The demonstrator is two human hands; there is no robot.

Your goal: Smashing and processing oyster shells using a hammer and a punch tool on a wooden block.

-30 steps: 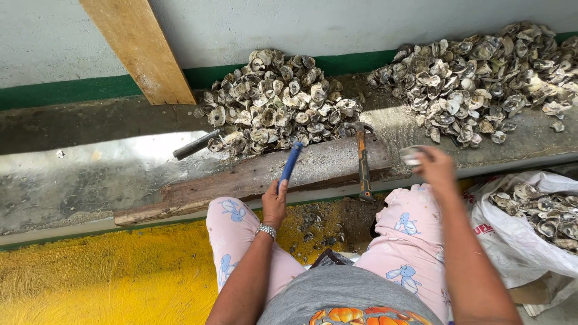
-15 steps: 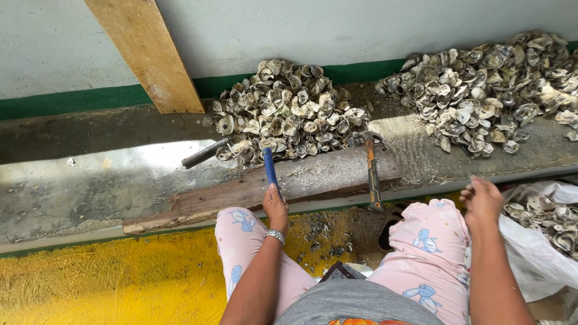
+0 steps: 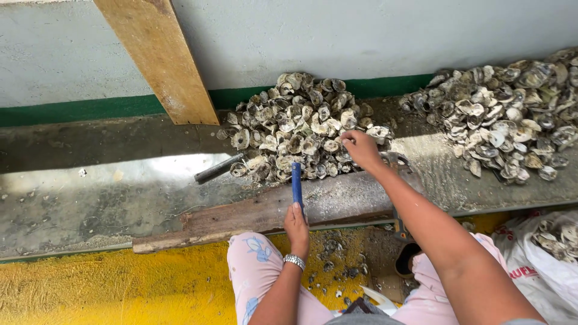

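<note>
My left hand [image 3: 297,227] grips a blue-handled tool [image 3: 297,182] that points up towards a heap of oyster shells [image 3: 295,129] on the wet concrete ledge [image 3: 90,192]. My right hand [image 3: 360,149] reaches into the right edge of that heap, fingers curled on a shell. I sit with pink patterned trousers [image 3: 253,271] below, and a silver bracelet [image 3: 294,260] circles my left wrist. A worn wooden board [image 3: 253,213] lies along the ledge's front under the tool.
A second, bigger heap of shells [image 3: 506,114] lies at the right. A dark metal rod [image 3: 218,169] rests left of the near heap. A wooden plank [image 3: 159,60] leans on the wall. A white sack of shells [image 3: 551,253] stands at lower right. Yellow floor [image 3: 90,289] below.
My right hand has swung up from the white sack at the right into the near heap of shells. The left hand stays on the blue-handled tool, which now stands more upright.
</note>
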